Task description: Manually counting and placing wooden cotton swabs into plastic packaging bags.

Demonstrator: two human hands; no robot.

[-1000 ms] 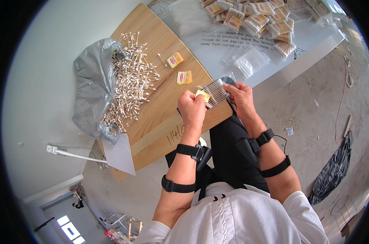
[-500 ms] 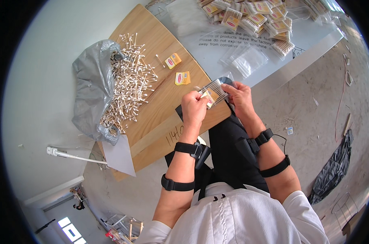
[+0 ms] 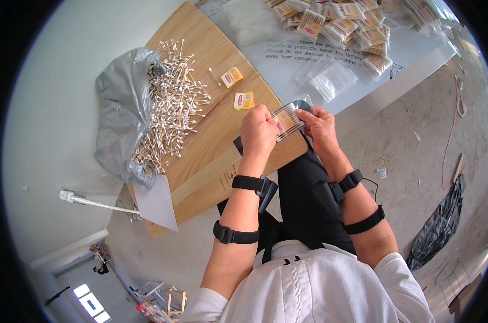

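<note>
Over the table's near corner, both my hands hold a small clear plastic bag (image 3: 288,121) with a row of cotton swabs and a yellow card in it. My left hand (image 3: 259,132) is closed at the bag's left end; its fingertips are mostly hidden. My right hand (image 3: 320,128) pinches the right end, thumb on top, beside a dark rounded thing (image 3: 302,105) I cannot make out. Left of the hands lie two small stacks of yellow cards, a farther stack (image 3: 231,77) and a nearer stack (image 3: 244,100). One loose cotton swab (image 3: 215,77) lies beside the farther stack.
On the wooden table (image 3: 209,156), loose cotton swabs (image 3: 171,107) spill from a grey plastic bag (image 3: 123,116). The grey-white surface (image 3: 362,86) at the right bears flat clear bags (image 3: 330,82) and a heap of filled swab packs (image 3: 346,24). A black plastic sheet (image 3: 440,226) lies on the floor.
My left hand has turned, with its back now more upward and its thumb less visible. The yellow card shows more fully in the bag. My right hand keeps its pinch.
</note>
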